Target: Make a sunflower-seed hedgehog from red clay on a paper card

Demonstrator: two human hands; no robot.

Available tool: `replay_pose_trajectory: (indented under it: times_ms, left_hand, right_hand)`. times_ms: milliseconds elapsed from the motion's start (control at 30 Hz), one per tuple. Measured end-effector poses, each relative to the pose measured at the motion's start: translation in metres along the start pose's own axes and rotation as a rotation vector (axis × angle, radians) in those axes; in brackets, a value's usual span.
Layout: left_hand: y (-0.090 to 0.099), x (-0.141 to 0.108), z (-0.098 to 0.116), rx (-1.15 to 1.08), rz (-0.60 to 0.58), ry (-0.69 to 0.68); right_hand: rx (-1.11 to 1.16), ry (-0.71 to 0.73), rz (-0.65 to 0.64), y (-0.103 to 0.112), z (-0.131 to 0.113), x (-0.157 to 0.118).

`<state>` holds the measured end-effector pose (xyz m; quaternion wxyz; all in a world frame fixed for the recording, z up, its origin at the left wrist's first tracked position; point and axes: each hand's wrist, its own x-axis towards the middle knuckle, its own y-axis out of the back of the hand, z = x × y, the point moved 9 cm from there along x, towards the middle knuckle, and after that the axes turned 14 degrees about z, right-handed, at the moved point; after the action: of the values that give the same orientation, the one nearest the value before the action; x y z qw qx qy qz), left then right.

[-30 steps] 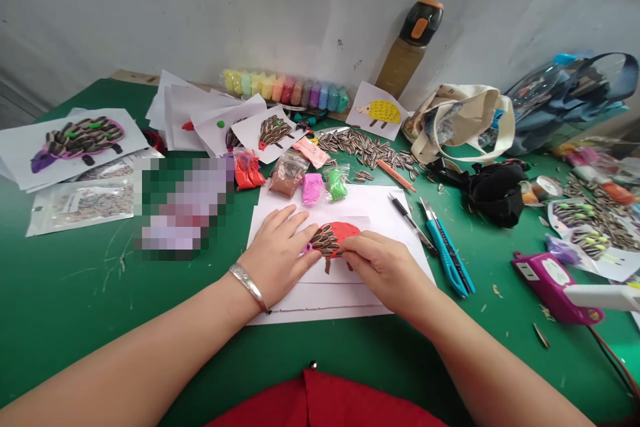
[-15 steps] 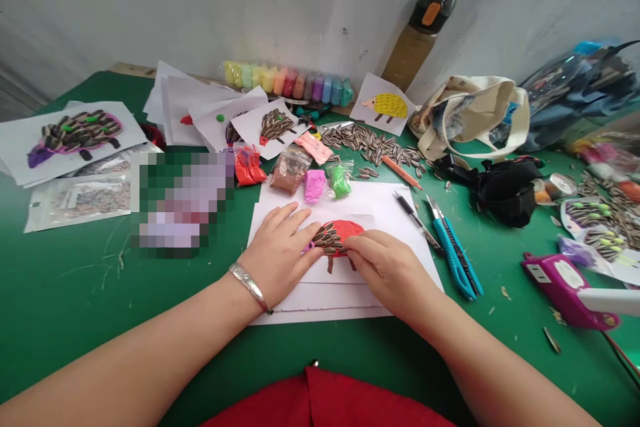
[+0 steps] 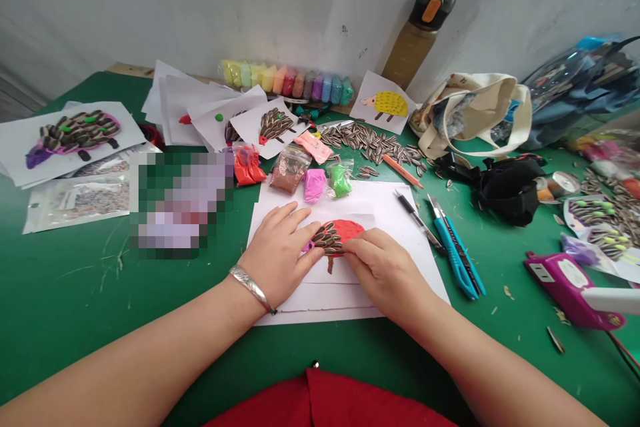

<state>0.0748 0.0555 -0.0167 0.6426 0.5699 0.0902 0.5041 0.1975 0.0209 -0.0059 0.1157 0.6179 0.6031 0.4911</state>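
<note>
My left hand (image 3: 283, 257) lies flat with fingers spread on the white paper (image 3: 310, 297), its thumb and forefinger beside a hedgehog picture's seeded end. The hedgehog has a red clay body (image 3: 345, 230), rows of striped sunflower seeds (image 3: 327, 240) over its left part, and a brown clay leg (image 3: 330, 265). Thumb and fingers of my right hand (image 3: 383, 270) are pinched together at the lower right end of the seed rows, on a sunflower seed mostly hidden by the fingertips. The hand also covers part of the red body.
Bags of red (image 3: 249, 165), brown (image 3: 290, 170), pink (image 3: 315, 185) and green clay (image 3: 341, 180) lie behind the paper. Beyond them is a sunflower seed pile (image 3: 370, 143). A pen (image 3: 417, 220) and blue utility knife (image 3: 455, 250), blade out, lie right. Finished hedgehog pictures (image 3: 75, 133) lie left.
My right fingertips have shifted very slightly left and down along the seed rows, now covering the second brown leg. My left hand stays put.
</note>
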Motion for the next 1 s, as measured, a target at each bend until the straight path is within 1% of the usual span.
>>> replay_pose_trajectory:
  times_ms: [133,300,467,633,1000]
  left_hand:
    - [0.0,0.0,0.0,0.005,0.002,0.0]
    - [0.0,-0.001,0.0,0.003,0.007,-0.003]
    - [0.0,0.0,0.0,-0.001,0.005,-0.003]
    - [0.0,0.001,0.0,0.008,0.003,-0.005]
    - [0.0,0.0,0.0,0.008,-0.006,0.002]
  right_hand:
    - [0.016,0.015,0.041,-0.001,-0.003,0.0]
    - [0.025,0.003,0.017,-0.002,-0.004,0.0]
    - [-0.092,-0.058,-0.004,0.007,0.003,0.001]
    - [-0.111,-0.006,-0.049,0.004,0.001,0.002]
    - [-0.115,0.018,-0.038,-0.001,-0.002,0.003]
